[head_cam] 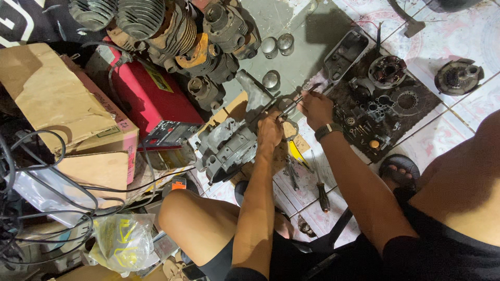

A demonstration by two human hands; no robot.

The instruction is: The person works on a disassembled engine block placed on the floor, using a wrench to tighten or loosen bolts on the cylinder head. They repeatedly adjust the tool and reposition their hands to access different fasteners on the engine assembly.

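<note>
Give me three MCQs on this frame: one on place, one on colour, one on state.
1. Where does the screwdriver lie?
A. on the tiled floor near the right forearm
B. on the cardboard box
C. inside the red machine

2. What colour is the boxy machine left of the engine case?
A. blue
B. red
C. white

3. What is the left hand doing?
A. hanging free
B. resting on the knee
C. pressed on the engine case

Answers: 1 A, it lies on the tiles below the right hand. 2 B, its housing is red. 3 C, the hand sits against the grey casting, while the right grip pinches a thin metal tool.
</note>
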